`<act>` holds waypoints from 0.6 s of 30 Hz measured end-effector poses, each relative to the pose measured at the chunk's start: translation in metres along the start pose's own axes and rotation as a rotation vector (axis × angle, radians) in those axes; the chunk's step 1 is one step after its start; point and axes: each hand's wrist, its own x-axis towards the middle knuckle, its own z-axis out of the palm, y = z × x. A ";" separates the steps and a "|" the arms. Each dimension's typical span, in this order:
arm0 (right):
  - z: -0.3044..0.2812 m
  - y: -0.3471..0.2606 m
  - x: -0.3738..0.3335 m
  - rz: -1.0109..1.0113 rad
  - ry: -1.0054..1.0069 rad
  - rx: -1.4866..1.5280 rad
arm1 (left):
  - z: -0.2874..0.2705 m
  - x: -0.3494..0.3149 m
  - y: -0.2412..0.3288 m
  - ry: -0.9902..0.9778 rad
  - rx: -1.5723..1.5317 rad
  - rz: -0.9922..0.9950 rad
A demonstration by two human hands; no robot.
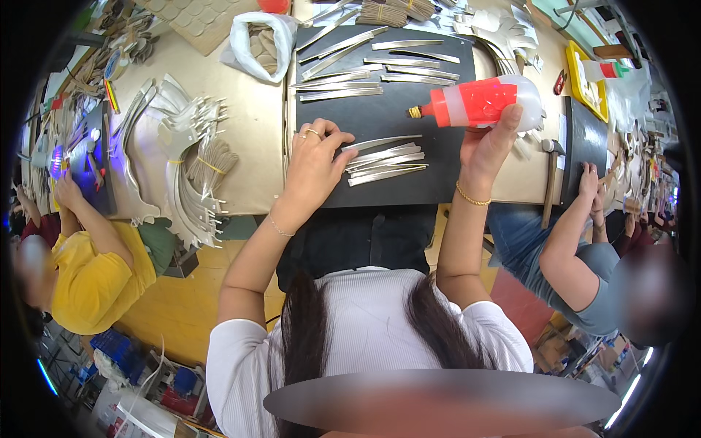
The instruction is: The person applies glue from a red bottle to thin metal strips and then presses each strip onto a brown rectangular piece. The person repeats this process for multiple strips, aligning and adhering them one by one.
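Observation:
My right hand is wrapped round a squeeze bottle with a translucent body, a red label and a red cap. The bottle is tipped on its side, its narrow yellowish nozzle facing left over the dark mat. My left hand is at the mat's left side, thumb and forefinger closed round the left end of a thin metal strip. Just below that strip lies a small group of similar strips, side by side. Several more metal strips are laid in rows on the far part of the mat.
Left of the mat are curved metal pieces and a banded bundle of tan strips. A white bag stands behind. To the right are a hammer and a yellow tray. People sit working on both sides.

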 end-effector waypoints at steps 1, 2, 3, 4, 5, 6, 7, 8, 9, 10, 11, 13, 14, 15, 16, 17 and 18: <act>-0.001 0.000 -0.001 0.003 -0.001 -0.010 | 0.001 0.000 -0.001 0.010 0.016 0.008; -0.003 0.000 -0.002 0.006 -0.007 -0.020 | 0.001 0.000 -0.002 0.019 0.032 0.016; -0.007 0.000 -0.002 -0.010 0.006 -0.024 | 0.002 0.001 0.000 0.021 0.064 0.040; -0.008 0.000 -0.002 -0.025 0.009 -0.040 | 0.002 0.001 0.000 0.025 0.082 0.057; -0.009 -0.001 -0.002 -0.040 0.010 -0.057 | 0.003 0.001 0.001 0.030 0.100 0.073; -0.011 -0.002 -0.002 -0.045 0.017 -0.063 | 0.003 0.001 0.001 0.032 0.109 0.082; -0.011 -0.001 -0.003 -0.049 0.024 -0.065 | 0.003 0.001 0.001 0.034 0.121 0.092; -0.012 -0.001 -0.004 -0.054 0.033 -0.067 | 0.002 0.001 0.001 0.020 0.134 0.085; -0.013 -0.001 -0.005 -0.050 0.027 -0.064 | 0.002 -0.001 0.003 0.035 0.118 0.099; -0.015 -0.003 -0.005 -0.046 0.020 -0.063 | 0.003 -0.004 0.006 0.035 0.101 0.096; -0.017 -0.004 -0.005 -0.042 0.014 -0.060 | 0.003 -0.006 0.007 0.046 0.082 0.100; -0.020 -0.004 -0.005 -0.034 0.007 -0.066 | 0.002 -0.007 0.006 0.018 0.073 0.077; -0.022 -0.005 -0.005 -0.031 0.004 -0.068 | 0.002 -0.007 0.006 0.010 0.067 0.070; -0.023 -0.004 -0.005 -0.053 -0.011 -0.093 | 0.002 -0.007 0.005 0.017 0.064 0.062; -0.025 -0.002 -0.006 -0.076 -0.027 -0.118 | 0.003 -0.007 0.004 0.024 0.061 0.055; -0.026 -0.001 -0.007 -0.099 -0.043 -0.143 | 0.003 -0.007 0.002 0.033 0.058 0.047; -0.028 0.000 -0.008 -0.134 -0.052 -0.200 | 0.003 -0.008 0.002 0.041 0.063 0.036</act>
